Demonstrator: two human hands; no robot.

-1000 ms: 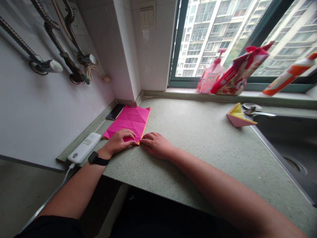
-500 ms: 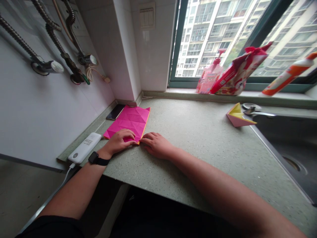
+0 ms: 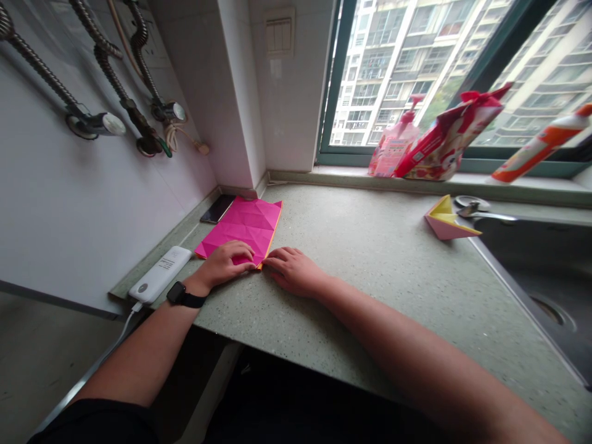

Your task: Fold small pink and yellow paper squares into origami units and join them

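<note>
The left hand (image 3: 224, 265) rests on the near edge of a creased pink paper sheet (image 3: 243, 228), fingers loosely together and slightly curled. The right hand (image 3: 293, 272), much the same, just touches the sheet's bottom corner (no pinch that I can see). A phone (image 3: 215, 208) lies just behind the sheet, a power bank (image 3: 160, 274) just left of it, and a folded paper shape (image 3: 446, 219) well to its right. Both hands sit exactly as they did a moment ago.
</note>
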